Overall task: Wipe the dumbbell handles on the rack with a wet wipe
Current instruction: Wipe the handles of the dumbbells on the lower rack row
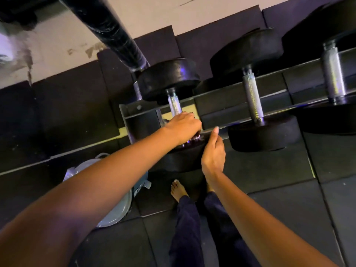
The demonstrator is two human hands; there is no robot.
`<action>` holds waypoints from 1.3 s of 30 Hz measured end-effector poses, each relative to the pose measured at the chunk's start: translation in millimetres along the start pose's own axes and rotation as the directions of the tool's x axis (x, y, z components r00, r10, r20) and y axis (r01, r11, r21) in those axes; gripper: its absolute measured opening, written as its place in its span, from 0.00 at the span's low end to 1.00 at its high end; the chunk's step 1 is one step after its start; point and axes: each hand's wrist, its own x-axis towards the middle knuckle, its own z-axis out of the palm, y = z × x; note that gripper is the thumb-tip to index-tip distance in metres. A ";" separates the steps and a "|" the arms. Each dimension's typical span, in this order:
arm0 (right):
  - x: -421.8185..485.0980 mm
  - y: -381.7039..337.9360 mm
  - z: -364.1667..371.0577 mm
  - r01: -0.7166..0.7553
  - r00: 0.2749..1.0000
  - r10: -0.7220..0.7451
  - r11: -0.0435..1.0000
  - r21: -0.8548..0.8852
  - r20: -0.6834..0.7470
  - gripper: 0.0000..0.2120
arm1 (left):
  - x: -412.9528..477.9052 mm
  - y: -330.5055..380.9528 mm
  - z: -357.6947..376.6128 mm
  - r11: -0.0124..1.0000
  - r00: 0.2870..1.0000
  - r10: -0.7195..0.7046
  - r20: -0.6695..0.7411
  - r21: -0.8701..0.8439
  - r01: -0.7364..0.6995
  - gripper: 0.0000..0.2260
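Dumbbell handle (174, 106) gripped at near end by left hand (183, 126), right hand (212, 151) relaxed beside it

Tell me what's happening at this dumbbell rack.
A person stands barefoot at the rack, working on the leftmost dumbbell. Their left hand is curled round the lower end of its knurled handle, with something pale and crumpled, likely the wet wipe, showing beneath it. The right hand rests against that dumbbell's near head; its grip is unclear. The middle dumbbell and rightmost dumbbell sit untouched. A lined bin stands on the floor.
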 end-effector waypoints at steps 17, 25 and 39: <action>-8.4 -19.6 6.8 -0.077 0.984 0.066 0.995 -0.060 -0.164 0.33 | -43.3 -43.3 58.5 -0.176 0.896 -0.341 0.284 -0.956 0.235 0.12; -10.0 -21.3 7.4 -0.079 0.979 0.065 0.994 -0.069 -0.191 0.33 | -49.6 -38.3 59.2 -0.007 0.900 -0.381 0.213 -0.974 0.228 0.17; -8.2 -18.6 9.0 -0.061 0.981 0.050 0.997 -0.054 -0.185 0.33 | -40.8 -50.3 66.5 -0.105 0.894 -0.367 0.257 -0.966 0.235 0.12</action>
